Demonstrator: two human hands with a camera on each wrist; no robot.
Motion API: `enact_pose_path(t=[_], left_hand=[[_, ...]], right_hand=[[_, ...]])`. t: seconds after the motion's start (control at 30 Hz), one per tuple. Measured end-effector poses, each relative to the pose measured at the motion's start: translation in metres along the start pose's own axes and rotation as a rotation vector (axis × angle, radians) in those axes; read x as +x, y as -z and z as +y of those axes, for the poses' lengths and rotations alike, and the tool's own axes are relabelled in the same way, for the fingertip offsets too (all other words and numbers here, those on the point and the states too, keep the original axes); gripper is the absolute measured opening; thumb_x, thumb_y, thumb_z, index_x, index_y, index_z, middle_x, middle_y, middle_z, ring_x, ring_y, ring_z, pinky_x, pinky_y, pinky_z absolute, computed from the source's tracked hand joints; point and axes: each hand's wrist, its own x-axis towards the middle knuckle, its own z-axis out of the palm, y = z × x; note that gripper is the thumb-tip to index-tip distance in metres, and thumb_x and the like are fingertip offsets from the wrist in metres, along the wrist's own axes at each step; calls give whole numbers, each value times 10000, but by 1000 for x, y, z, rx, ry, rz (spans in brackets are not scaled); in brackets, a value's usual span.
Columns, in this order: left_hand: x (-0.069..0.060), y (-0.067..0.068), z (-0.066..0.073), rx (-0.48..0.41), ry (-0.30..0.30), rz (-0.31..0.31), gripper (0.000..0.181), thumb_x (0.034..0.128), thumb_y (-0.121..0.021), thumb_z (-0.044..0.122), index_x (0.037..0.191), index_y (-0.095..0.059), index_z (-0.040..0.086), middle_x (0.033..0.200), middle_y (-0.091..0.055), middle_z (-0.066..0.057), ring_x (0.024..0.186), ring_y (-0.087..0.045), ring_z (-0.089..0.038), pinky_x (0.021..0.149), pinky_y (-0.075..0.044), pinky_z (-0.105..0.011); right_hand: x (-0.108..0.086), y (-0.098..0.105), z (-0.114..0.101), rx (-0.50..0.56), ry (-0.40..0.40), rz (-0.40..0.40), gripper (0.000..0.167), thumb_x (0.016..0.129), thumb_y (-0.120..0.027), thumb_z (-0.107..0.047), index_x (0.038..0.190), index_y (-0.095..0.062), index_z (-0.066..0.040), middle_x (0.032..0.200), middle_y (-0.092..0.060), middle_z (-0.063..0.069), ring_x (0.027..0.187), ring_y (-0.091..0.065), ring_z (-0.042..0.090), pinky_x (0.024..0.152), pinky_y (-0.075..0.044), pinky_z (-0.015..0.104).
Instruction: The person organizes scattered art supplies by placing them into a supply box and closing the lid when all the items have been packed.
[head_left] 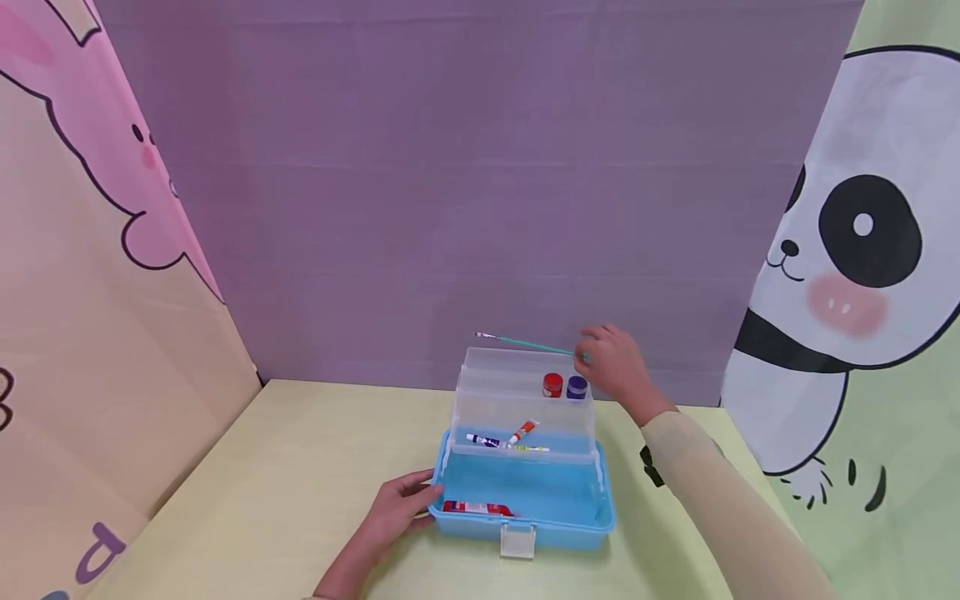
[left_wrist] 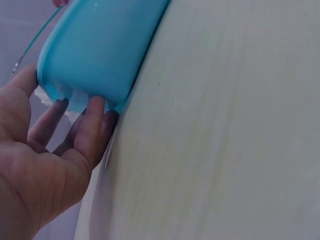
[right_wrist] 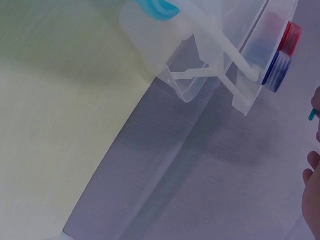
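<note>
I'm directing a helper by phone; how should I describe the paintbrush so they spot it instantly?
Find the light blue box on the pale table. In the head view, just above its clear top tray, the person's right hand holds the paintbrush. Long and thin with a green handle, it differs from the squat red and purple jars nearby.

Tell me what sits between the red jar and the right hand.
The purple jar sits between the red jar and the right hand, which holds the paintbrush; the head view shows this.
</note>
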Motion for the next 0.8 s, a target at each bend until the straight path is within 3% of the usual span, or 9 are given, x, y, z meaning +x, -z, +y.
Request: enact_pose_path(t=[0.2, 0.4, 0.8], left_hand=[[0, 1, 1, 7, 8, -3, 550, 904, -710, 268, 1344, -549, -19, 1114, -619, -149, 927, -661, -247, 765, -568, -438], [1, 0, 2, 3, -2, -7, 541, 911, -700, 267, 1351, -547, -7, 1160, -611, -164, 960, -656, -262, 772, -566, -437], [0, 0, -1, -11, -8, 5, 506, 918, -694, 231, 1344, -557, -7, 1118, -623, -138, 938, -662, -255, 770, -564, -454]], right_hand=[[10, -6, 1, -41, 4, -68, 73, 832, -712, -148, 796, -769, -121, 1100, -683, 130, 1009, -590, 311, 826, -535, 434], [21, -7, 2, -30, 6, -76, 71, 830, -710, -115, 794, -769, -100, 1083, -687, 147, 1034, -595, 317, 879, -515, 439], [28, -10, -1, -43, -69, -214, 86, 858, -711, -163, 869, -778, -111, 1174, -659, 148, 1107, -560, 321, 935, -484, 452]])
